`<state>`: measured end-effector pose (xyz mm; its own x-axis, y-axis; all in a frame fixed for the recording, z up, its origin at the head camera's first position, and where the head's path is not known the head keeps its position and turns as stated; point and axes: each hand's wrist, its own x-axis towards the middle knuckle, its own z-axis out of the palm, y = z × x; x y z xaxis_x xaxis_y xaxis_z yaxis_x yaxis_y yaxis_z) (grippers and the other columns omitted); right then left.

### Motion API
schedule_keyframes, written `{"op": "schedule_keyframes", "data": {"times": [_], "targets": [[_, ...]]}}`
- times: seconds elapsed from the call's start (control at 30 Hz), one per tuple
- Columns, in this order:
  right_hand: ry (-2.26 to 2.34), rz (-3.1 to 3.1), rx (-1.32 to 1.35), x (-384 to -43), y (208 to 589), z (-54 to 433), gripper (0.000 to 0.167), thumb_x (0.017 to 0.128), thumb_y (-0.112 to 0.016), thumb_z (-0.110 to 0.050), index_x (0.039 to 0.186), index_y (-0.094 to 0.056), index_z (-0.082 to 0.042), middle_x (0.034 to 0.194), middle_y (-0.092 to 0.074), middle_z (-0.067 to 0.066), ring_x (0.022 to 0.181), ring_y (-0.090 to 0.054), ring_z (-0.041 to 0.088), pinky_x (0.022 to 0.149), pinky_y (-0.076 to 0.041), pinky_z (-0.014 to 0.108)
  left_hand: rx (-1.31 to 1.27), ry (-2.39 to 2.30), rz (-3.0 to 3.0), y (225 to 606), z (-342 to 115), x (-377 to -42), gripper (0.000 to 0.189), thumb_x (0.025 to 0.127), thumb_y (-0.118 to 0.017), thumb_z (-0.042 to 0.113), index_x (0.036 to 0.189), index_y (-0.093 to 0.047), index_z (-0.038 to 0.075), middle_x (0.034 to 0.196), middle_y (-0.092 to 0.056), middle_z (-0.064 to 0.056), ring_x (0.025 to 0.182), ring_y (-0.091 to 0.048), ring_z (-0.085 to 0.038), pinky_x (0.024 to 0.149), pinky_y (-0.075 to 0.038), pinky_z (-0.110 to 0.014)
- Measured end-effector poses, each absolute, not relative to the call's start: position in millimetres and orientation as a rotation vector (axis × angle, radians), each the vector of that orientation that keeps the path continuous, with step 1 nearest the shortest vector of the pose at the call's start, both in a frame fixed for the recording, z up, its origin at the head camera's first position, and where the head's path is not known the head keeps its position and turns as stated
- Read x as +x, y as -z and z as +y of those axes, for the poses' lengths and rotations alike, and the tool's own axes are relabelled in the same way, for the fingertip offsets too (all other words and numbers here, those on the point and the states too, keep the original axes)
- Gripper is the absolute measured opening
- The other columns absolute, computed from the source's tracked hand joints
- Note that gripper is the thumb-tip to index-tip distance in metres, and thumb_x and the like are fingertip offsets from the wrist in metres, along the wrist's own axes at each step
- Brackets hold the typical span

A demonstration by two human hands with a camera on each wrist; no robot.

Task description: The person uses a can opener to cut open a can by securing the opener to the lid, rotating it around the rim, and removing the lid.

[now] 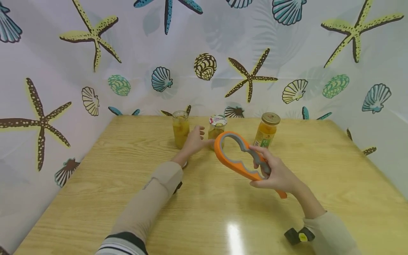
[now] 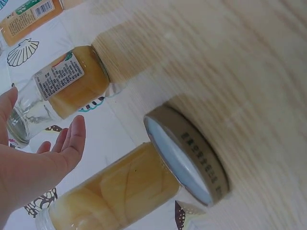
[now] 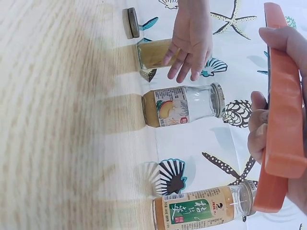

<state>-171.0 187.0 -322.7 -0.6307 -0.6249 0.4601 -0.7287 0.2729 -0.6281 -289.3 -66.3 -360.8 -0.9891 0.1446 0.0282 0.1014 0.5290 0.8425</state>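
My left hand reaches out with fingers spread beside the middle glass jar, which has a patterned white lid and fruit low inside. In the left wrist view its thumb and fingers lie on either side of that jar's lidded end, holding nothing. Raised over the table, my right hand grips an orange jar opener with grey scalloped inner edges. To the left stands a lidless jar of yellow fruit. Its neighbour on the table is a loose gold lid, mostly hidden by my left arm in the head view.
A taller jar with a gold lid and green label stands at the right, behind the jar opener. The wooden table ends at a cloth backdrop printed with starfish and shells. Dark straps circle both wrists.
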Motion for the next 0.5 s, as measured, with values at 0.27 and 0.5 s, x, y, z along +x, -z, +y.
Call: {"op": "schedule_keyframes", "data": {"times": [0.27, 0.5], "targets": [[-1.258, -2.39, 1.313, -171, 324, 184, 0.08, 0.059, -0.075, 0.011, 0.125, -0.03, 0.011, 0.078, -0.048, 0.007, 0.047, -0.028, 0.002, 0.038, -0.028, 0.017, 0.171, -1.574, 2.663, 361, -55, -296, 0.071, 0.079, -0.069, 0.027, 0.133, -0.03, 0.004, 0.127, -0.043, -0.016, 0.111, -0.044, -0.029, 0.088, -0.042, -0.038], [-1.267, -2.353, 1.349, -171, 324, 181, 0.08, 0.058, -0.074, 0.012, 0.124, -0.03, 0.012, 0.076, -0.047, 0.012, 0.046, -0.027, 0.003, 0.038, -0.027, 0.018, 0.21, -1.577, 2.678, 365, -45, -304, 0.071, 0.079, -0.068, 0.027, 0.133, -0.029, 0.003, 0.126, -0.042, -0.018, 0.112, -0.044, -0.03, 0.089, -0.041, -0.038]]}}
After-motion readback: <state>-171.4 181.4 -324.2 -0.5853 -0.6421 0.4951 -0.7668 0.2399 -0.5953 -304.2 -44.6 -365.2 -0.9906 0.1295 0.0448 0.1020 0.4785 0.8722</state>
